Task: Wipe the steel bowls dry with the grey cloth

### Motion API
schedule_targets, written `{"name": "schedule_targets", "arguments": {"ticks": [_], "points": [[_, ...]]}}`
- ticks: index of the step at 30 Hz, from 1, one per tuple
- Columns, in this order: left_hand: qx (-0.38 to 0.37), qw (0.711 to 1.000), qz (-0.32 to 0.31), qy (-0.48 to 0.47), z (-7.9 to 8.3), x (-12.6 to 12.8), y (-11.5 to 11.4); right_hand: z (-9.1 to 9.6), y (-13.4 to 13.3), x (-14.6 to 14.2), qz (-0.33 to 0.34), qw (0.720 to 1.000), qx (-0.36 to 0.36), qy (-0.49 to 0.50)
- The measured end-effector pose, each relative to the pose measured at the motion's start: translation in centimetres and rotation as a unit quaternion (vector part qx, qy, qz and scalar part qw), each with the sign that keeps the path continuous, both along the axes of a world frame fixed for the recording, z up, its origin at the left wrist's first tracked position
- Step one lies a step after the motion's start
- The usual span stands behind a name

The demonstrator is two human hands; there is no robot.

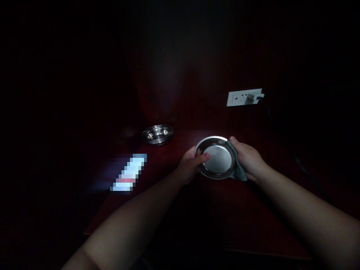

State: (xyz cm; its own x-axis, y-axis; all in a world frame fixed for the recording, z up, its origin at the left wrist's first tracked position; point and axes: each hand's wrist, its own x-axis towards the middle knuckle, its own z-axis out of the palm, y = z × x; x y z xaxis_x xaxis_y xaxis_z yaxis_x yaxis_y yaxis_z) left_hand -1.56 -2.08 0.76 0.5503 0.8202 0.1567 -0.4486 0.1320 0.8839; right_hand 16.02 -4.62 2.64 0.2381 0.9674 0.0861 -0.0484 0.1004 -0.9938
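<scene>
A small round steel plate (218, 159) is held tilted above a dark red table, its inside facing me. My left hand (189, 165) grips its left rim, thumb lying across the inside. My right hand (247, 159) is closed on the plate's right edge with a dark checked cloth (239, 171) pressed between palm and plate. The cloth hangs out below the rim.
Stacked steel bowls (157, 134) sit on the table (253, 217) behind and to the left. A bright blurred rectangle (129, 173) lies at the left. On the dark wall is a white socket (244, 97) with a plug and a cable running down the right. The room is very dark.
</scene>
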Motion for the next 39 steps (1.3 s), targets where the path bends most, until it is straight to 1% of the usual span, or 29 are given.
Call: {"name": "schedule_targets", "arguments": {"ticks": [5,8,12,20,25,30,33,35,37,39], "points": [[0.01,1.0,0.002,0.016,0.1,-0.2,0.1,0.5,-0.4,-0.4,0.035,0.999,-0.006,0.014],[0.017,1.0,0.003,0.026,0.1,-0.3,0.2,0.5,-0.4,-0.5,0.058,0.997,0.003,0.05],[0.012,0.999,-0.01,0.042,0.2,-0.5,0.2,0.4,-0.4,-0.5,0.069,0.994,0.007,0.087],[0.023,0.997,-0.045,0.06,0.8,-0.9,0.4,0.5,-0.6,-0.8,0.07,0.995,0.018,0.065],[0.041,0.995,-0.058,0.074,0.8,-1.1,0.5,0.6,-0.7,-0.9,0.081,0.994,0.023,0.067],[0.037,0.994,-0.07,0.081,0.8,-1.1,0.4,0.9,-0.8,-1.0,0.078,0.995,0.027,0.064],[0.031,0.995,-0.057,0.069,0.7,-0.9,0.2,0.7,-0.7,-1.0,0.071,0.995,0.028,0.059],[0.025,0.998,-0.034,0.055,0.6,-0.7,0.1,0.4,-0.5,-0.9,0.058,0.996,0.021,0.065],[0.013,0.999,-0.007,0.046,0.5,-0.5,0.1,0.2,-0.3,-0.8,0.036,0.995,0.004,0.091],[-0.003,0.999,0.021,0.041,0.4,-0.3,0.1,0.1,-0.3,-0.8,0.033,0.99,-0.018,0.136]]}}
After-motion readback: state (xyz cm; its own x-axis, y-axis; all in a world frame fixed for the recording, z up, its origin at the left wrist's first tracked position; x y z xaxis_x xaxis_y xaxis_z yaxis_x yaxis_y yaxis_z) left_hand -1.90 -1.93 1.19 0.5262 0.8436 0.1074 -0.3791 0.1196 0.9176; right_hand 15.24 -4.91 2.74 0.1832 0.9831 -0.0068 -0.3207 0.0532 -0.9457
